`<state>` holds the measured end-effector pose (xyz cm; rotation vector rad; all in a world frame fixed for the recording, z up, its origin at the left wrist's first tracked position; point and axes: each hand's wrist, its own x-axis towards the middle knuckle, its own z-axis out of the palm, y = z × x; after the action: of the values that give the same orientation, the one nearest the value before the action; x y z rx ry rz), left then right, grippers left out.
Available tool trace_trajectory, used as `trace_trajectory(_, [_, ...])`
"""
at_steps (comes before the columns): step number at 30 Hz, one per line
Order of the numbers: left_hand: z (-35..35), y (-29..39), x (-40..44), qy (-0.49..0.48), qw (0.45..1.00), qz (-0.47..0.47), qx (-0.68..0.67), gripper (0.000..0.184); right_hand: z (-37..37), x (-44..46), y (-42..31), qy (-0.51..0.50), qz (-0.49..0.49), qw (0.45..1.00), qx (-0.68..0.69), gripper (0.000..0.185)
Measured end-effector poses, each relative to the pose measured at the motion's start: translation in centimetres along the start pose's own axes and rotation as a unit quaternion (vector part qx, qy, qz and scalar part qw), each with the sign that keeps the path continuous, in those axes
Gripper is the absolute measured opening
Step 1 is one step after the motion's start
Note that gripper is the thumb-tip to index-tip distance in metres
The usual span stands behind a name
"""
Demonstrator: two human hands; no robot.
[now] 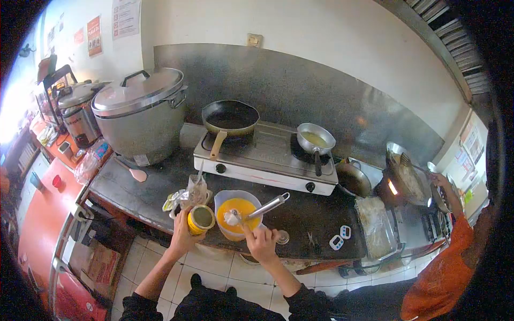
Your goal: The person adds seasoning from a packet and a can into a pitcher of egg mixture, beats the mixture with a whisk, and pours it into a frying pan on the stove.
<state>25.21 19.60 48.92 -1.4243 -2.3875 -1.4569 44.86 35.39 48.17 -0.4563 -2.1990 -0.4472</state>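
My left hand [186, 234] is wrapped around a small yellow jar [202, 218] with its open top facing up. To the right of it stands a pale plastic jug [218, 202] with orange-yellow liquid [237, 206] inside. My right hand [262, 244] is closed over the jug's near rim, gripping what looks like a small spoon [232, 217] with something whitish on it; the fingers hide most of its handle. A metal-handled whisk [274, 204] leans in the jug, its handle over the right rim. A small round lid [284, 237] lies beside my right hand.
Behind the jug is a two-burner stove [262, 170] with a frying pan [230, 115] and a saucepan [316, 138]. A large rice cooker [140, 120] stands left. Two timers [341, 238] and scissors [313, 242] lie right. A person in orange [441, 278] works at a wok [409, 179].
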Motion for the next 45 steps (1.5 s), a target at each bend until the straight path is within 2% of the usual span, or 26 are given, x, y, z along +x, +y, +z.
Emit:
trace_trajectory(1, [-0.1, -0.1, 0.0, 0.002, 1.000, 0.007, 0.001, 0.083, 0.3, -0.6, 0.2, -0.003, -0.066, 0.996, -0.065, 0.021])
trace_trajectory(2, [-0.3, -0.1, 0.1, 0.001, 1.000, 0.002, 0.009, 0.082, 0.3, -0.4, 0.3, 0.018, -0.053, 0.998, -0.038, 0.020])
trace_trajectory(5, [-0.7, 0.0, -0.3, -0.011, 1.000, -0.004, 0.023, 0.082, -0.3, 0.9, 0.6, -0.008, 0.039, 0.998, 0.053, 0.013])
trace_trajectory(8, [-1.2, 0.2, 0.0, -0.025, 0.999, 0.014, 0.028, 0.082, -2.4, 3.2, 1.3, -0.014, 0.281, 0.935, 0.217, 0.010])
trace_trajectory(10, [-1.7, 0.6, 0.2, -0.044, 0.998, 0.019, 0.043, 0.082, -4.3, 4.7, 0.9, -0.026, 0.268, 0.916, 0.298, 0.015])
trace_trajectory(11, [-2.0, 0.8, 0.3, -0.068, 0.994, 0.058, 0.069, 0.082, -5.3, 5.0, 0.7, -0.031, 0.263, 0.904, 0.337, 0.018])
trace_trajectory(13, [-2.7, 1.5, 1.0, -0.118, 0.976, 0.142, 0.115, 0.081, -6.2, 5.5, -1.6, -0.044, 0.178, 0.941, 0.283, 0.017])
trace_trajectory(14, [-3.7, 4.0, 1.4, -0.133, 0.966, 0.175, 0.135, 0.078, -6.4, 6.1, -2.7, -0.043, 0.136, 0.954, 0.264, 0.016])
trace_trajectory(18, [-5.2, 8.2, 2.5, -0.214, 0.920, 0.285, 0.164, 0.069, -5.2, 5.3, -4.7, -0.091, -0.019, 0.980, 0.178, 0.014])
trace_trajectory(25, [-5.3, 9.1, 2.5, -0.220, 0.906, 0.312, 0.182, 0.057, -5.3, 5.4, -4.6, -0.111, 0.039, 0.946, 0.303, 0.017])
trace_trajectory(27, [-5.1, 9.0, 2.5, -0.219, 0.905, 0.311, 0.192, 0.061, -4.7, 5.3, -5.0, -0.144, 0.085, 0.932, 0.322, 0.018])
trace_trajectory(30, [-4.7, 8.8, 2.8, -0.204, 0.910, 0.307, 0.192, 0.063, -4.1, 5.2, -5.5, -0.113, 0.178, 0.894, 0.396, 0.016])
trace_trajectory(33, [-3.8, 8.1, 2.7, -0.173, 0.914, 0.300, 0.210, 0.067, -1.8, 3.6, -5.9, -0.127, 0.226, 0.863, 0.432, 0.013])
trace_trajectory(36, [-3.2, 7.3, 2.8, -0.150, 0.928, 0.271, 0.204, 0.073, 0.3, 2.3, -6.0, -0.122, 0.318, 0.788, 0.513, 0.013])
trace_trajectory(38, [-3.1, 7.0, 2.6, -0.145, 0.943, 0.237, 0.184, 0.075, 3.5, 0.2, -5.6, -0.128, 0.388, 0.692, 0.595, 0.016])
trace_trajectory(40, [-3.0, 6.7, 2.4, -0.142, 0.956, 0.199, 0.161, 0.075, -0.1, 3.1, -4.5, -0.120, 0.376, 0.763, 0.512, 0.022])
trace_trajectory(42, [-2.6, 5.8, 2.1, -0.121, 0.976, 0.142, 0.113, 0.080, -2.5, 5.3, -3.6, -0.106, 0.432, 0.674, 0.589, 0.025])
trace_trajectory(44, [-2.1, 5.6, 1.7, -0.109, 0.988, 0.075, 0.078, 0.083, -2.7, 5.5, -2.7, -0.100, 0.443, 0.665, 0.594, 0.027])
trace_trajectory(45, [-1.7, 5.2, 1.4, -0.084, 0.992, 0.070, 0.060, 0.083, -2.8, 5.6, -2.2, -0.096, 0.448, 0.660, 0.596, 0.028])
